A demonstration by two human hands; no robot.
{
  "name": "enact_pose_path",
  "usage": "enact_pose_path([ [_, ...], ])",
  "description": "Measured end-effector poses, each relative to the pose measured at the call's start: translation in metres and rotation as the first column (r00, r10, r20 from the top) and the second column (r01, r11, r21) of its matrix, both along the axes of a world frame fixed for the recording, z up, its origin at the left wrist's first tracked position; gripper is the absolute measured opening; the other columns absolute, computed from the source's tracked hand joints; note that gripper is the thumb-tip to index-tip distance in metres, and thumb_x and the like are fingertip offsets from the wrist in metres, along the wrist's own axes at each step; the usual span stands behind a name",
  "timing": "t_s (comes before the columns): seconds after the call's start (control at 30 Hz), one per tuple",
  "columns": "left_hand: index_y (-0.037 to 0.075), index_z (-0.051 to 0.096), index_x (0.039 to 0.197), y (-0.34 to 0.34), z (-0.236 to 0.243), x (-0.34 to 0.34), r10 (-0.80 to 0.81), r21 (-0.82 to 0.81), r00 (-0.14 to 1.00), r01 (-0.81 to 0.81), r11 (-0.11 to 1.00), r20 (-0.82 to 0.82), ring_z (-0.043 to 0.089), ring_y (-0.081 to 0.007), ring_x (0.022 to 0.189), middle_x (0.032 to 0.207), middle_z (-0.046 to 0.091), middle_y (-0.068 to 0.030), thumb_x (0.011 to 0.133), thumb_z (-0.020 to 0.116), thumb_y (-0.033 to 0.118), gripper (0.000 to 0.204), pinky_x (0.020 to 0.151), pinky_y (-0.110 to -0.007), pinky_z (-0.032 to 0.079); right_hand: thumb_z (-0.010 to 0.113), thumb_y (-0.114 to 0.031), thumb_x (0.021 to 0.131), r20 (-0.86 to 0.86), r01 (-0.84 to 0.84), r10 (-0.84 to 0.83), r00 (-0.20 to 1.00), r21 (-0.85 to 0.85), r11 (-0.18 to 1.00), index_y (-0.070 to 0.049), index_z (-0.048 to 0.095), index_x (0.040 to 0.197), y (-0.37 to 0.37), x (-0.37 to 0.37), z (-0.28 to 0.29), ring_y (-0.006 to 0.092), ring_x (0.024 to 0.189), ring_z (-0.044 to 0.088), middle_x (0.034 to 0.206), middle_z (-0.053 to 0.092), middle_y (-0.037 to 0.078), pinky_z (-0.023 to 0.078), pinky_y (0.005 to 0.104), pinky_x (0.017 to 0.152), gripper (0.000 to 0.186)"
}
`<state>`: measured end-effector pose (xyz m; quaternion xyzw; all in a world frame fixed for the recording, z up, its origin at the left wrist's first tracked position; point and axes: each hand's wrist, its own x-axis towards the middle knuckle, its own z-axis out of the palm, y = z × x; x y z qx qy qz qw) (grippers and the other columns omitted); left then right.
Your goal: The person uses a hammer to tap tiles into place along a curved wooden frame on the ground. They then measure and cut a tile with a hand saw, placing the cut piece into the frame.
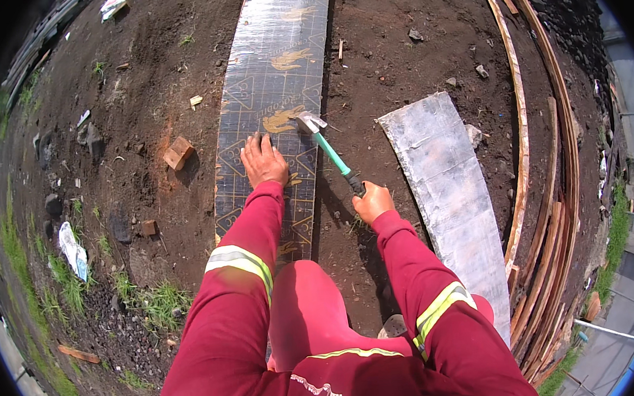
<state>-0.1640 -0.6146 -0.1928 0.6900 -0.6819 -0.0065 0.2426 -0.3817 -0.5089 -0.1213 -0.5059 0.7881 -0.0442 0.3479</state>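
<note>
A long dark board (267, 90) with a glossy printed face runs away from me over bare soil. My left hand (263, 162) lies flat on it near its middle, fingers stretched out. My right hand (374, 202) is wrapped round the black grip of a claw hammer (334, 156) with a green shaft. The hammer's metal head is at the board's right edge, just right of my left fingertips; whether it touches the board I cannot tell. My knee, in pink trousers (307, 310), is at the board's near end.
To the right lies a grey, worn panel (446, 180). Long timber strips (551, 142) are stacked beyond it. Left of the board are a wood block (179, 154), a smaller block (149, 227), stones (94, 141), grass tufts (163, 303) and a white scrap (72, 251).
</note>
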Motion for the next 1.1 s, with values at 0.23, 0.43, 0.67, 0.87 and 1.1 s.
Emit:
enact_pose_path([
  [0.23,0.008,0.049,0.117,-0.001,0.002,-0.001,0.001,0.029,1.000,-0.001,1.000,-0.003,0.036,-0.0288,0.123,0.126,0.045,-0.0120,0.081,0.050,0.016,0.037,0.105,-0.046,0.022,0.064,-0.023,0.071,0.130,0.061,-0.053,0.990,-0.055,0.997,-0.005,0.058,0.110,0.008,0.002,-0.007,0.0369,0.081,0.062,0.083,0.063,0.022,0.049,0.0419,0.075,0.043],
  [0.43,0.008,0.049,0.117,0.001,0.005,-0.002,-0.002,0.032,1.000,0.002,0.999,-0.019,0.036,-0.0291,0.123,0.127,0.044,-0.0121,0.081,0.049,0.016,0.037,0.105,-0.046,0.022,0.064,-0.023,0.071,0.017,-0.020,0.020,1.000,0.013,1.000,-0.007,0.059,0.109,0.005,-0.001,0.003,0.0366,0.082,0.061,0.085,0.064,0.021,0.049,0.0421,0.075,0.041],
  [0.67,0.007,0.049,0.117,-0.001,0.001,0.000,-0.003,0.009,1.000,0.003,1.000,-0.001,0.036,-0.0281,0.124,0.127,0.044,-0.0116,0.081,0.051,0.017,0.037,0.105,-0.046,0.022,0.065,-0.017,0.073,0.271,0.198,-0.100,0.957,-0.363,0.910,-0.002,0.059,0.086,-0.004,0.007,0.032,0.0325,0.064,0.062,0.065,0.061,0.015,0.047,0.0371,0.059,0.021],
  [0.87,0.007,0.050,0.114,0.000,-0.001,0.000,0.002,-0.007,1.000,-0.002,1.000,0.006,0.036,-0.0281,0.123,0.127,0.045,-0.0114,0.081,0.050,0.018,0.035,0.104,-0.046,0.024,0.062,-0.016,0.074,0.295,0.233,-0.117,0.948,-0.399,0.887,0.000,0.057,0.081,0.000,0.000,0.014,0.0145,0.052,0.054,0.057,0.055,0.009,0.045,0.0323,0.055,0.018],
  [1.1,0.007,0.050,0.115,0.001,0.001,0.001,0.003,0.035,1.000,-0.004,0.999,0.009,0.036,-0.0285,0.124,0.126,0.045,-0.0120,0.081,0.050,0.017,0.036,0.104,-0.046,0.023,0.065,-0.022,0.071,0.007,0.069,-0.069,0.998,-0.091,0.993,-0.006,0.062,0.092,0.011,-0.018,-0.004,0.0353,0.076,0.062,0.076,0.064,0.018,0.049,0.0416,0.066,0.026],
])
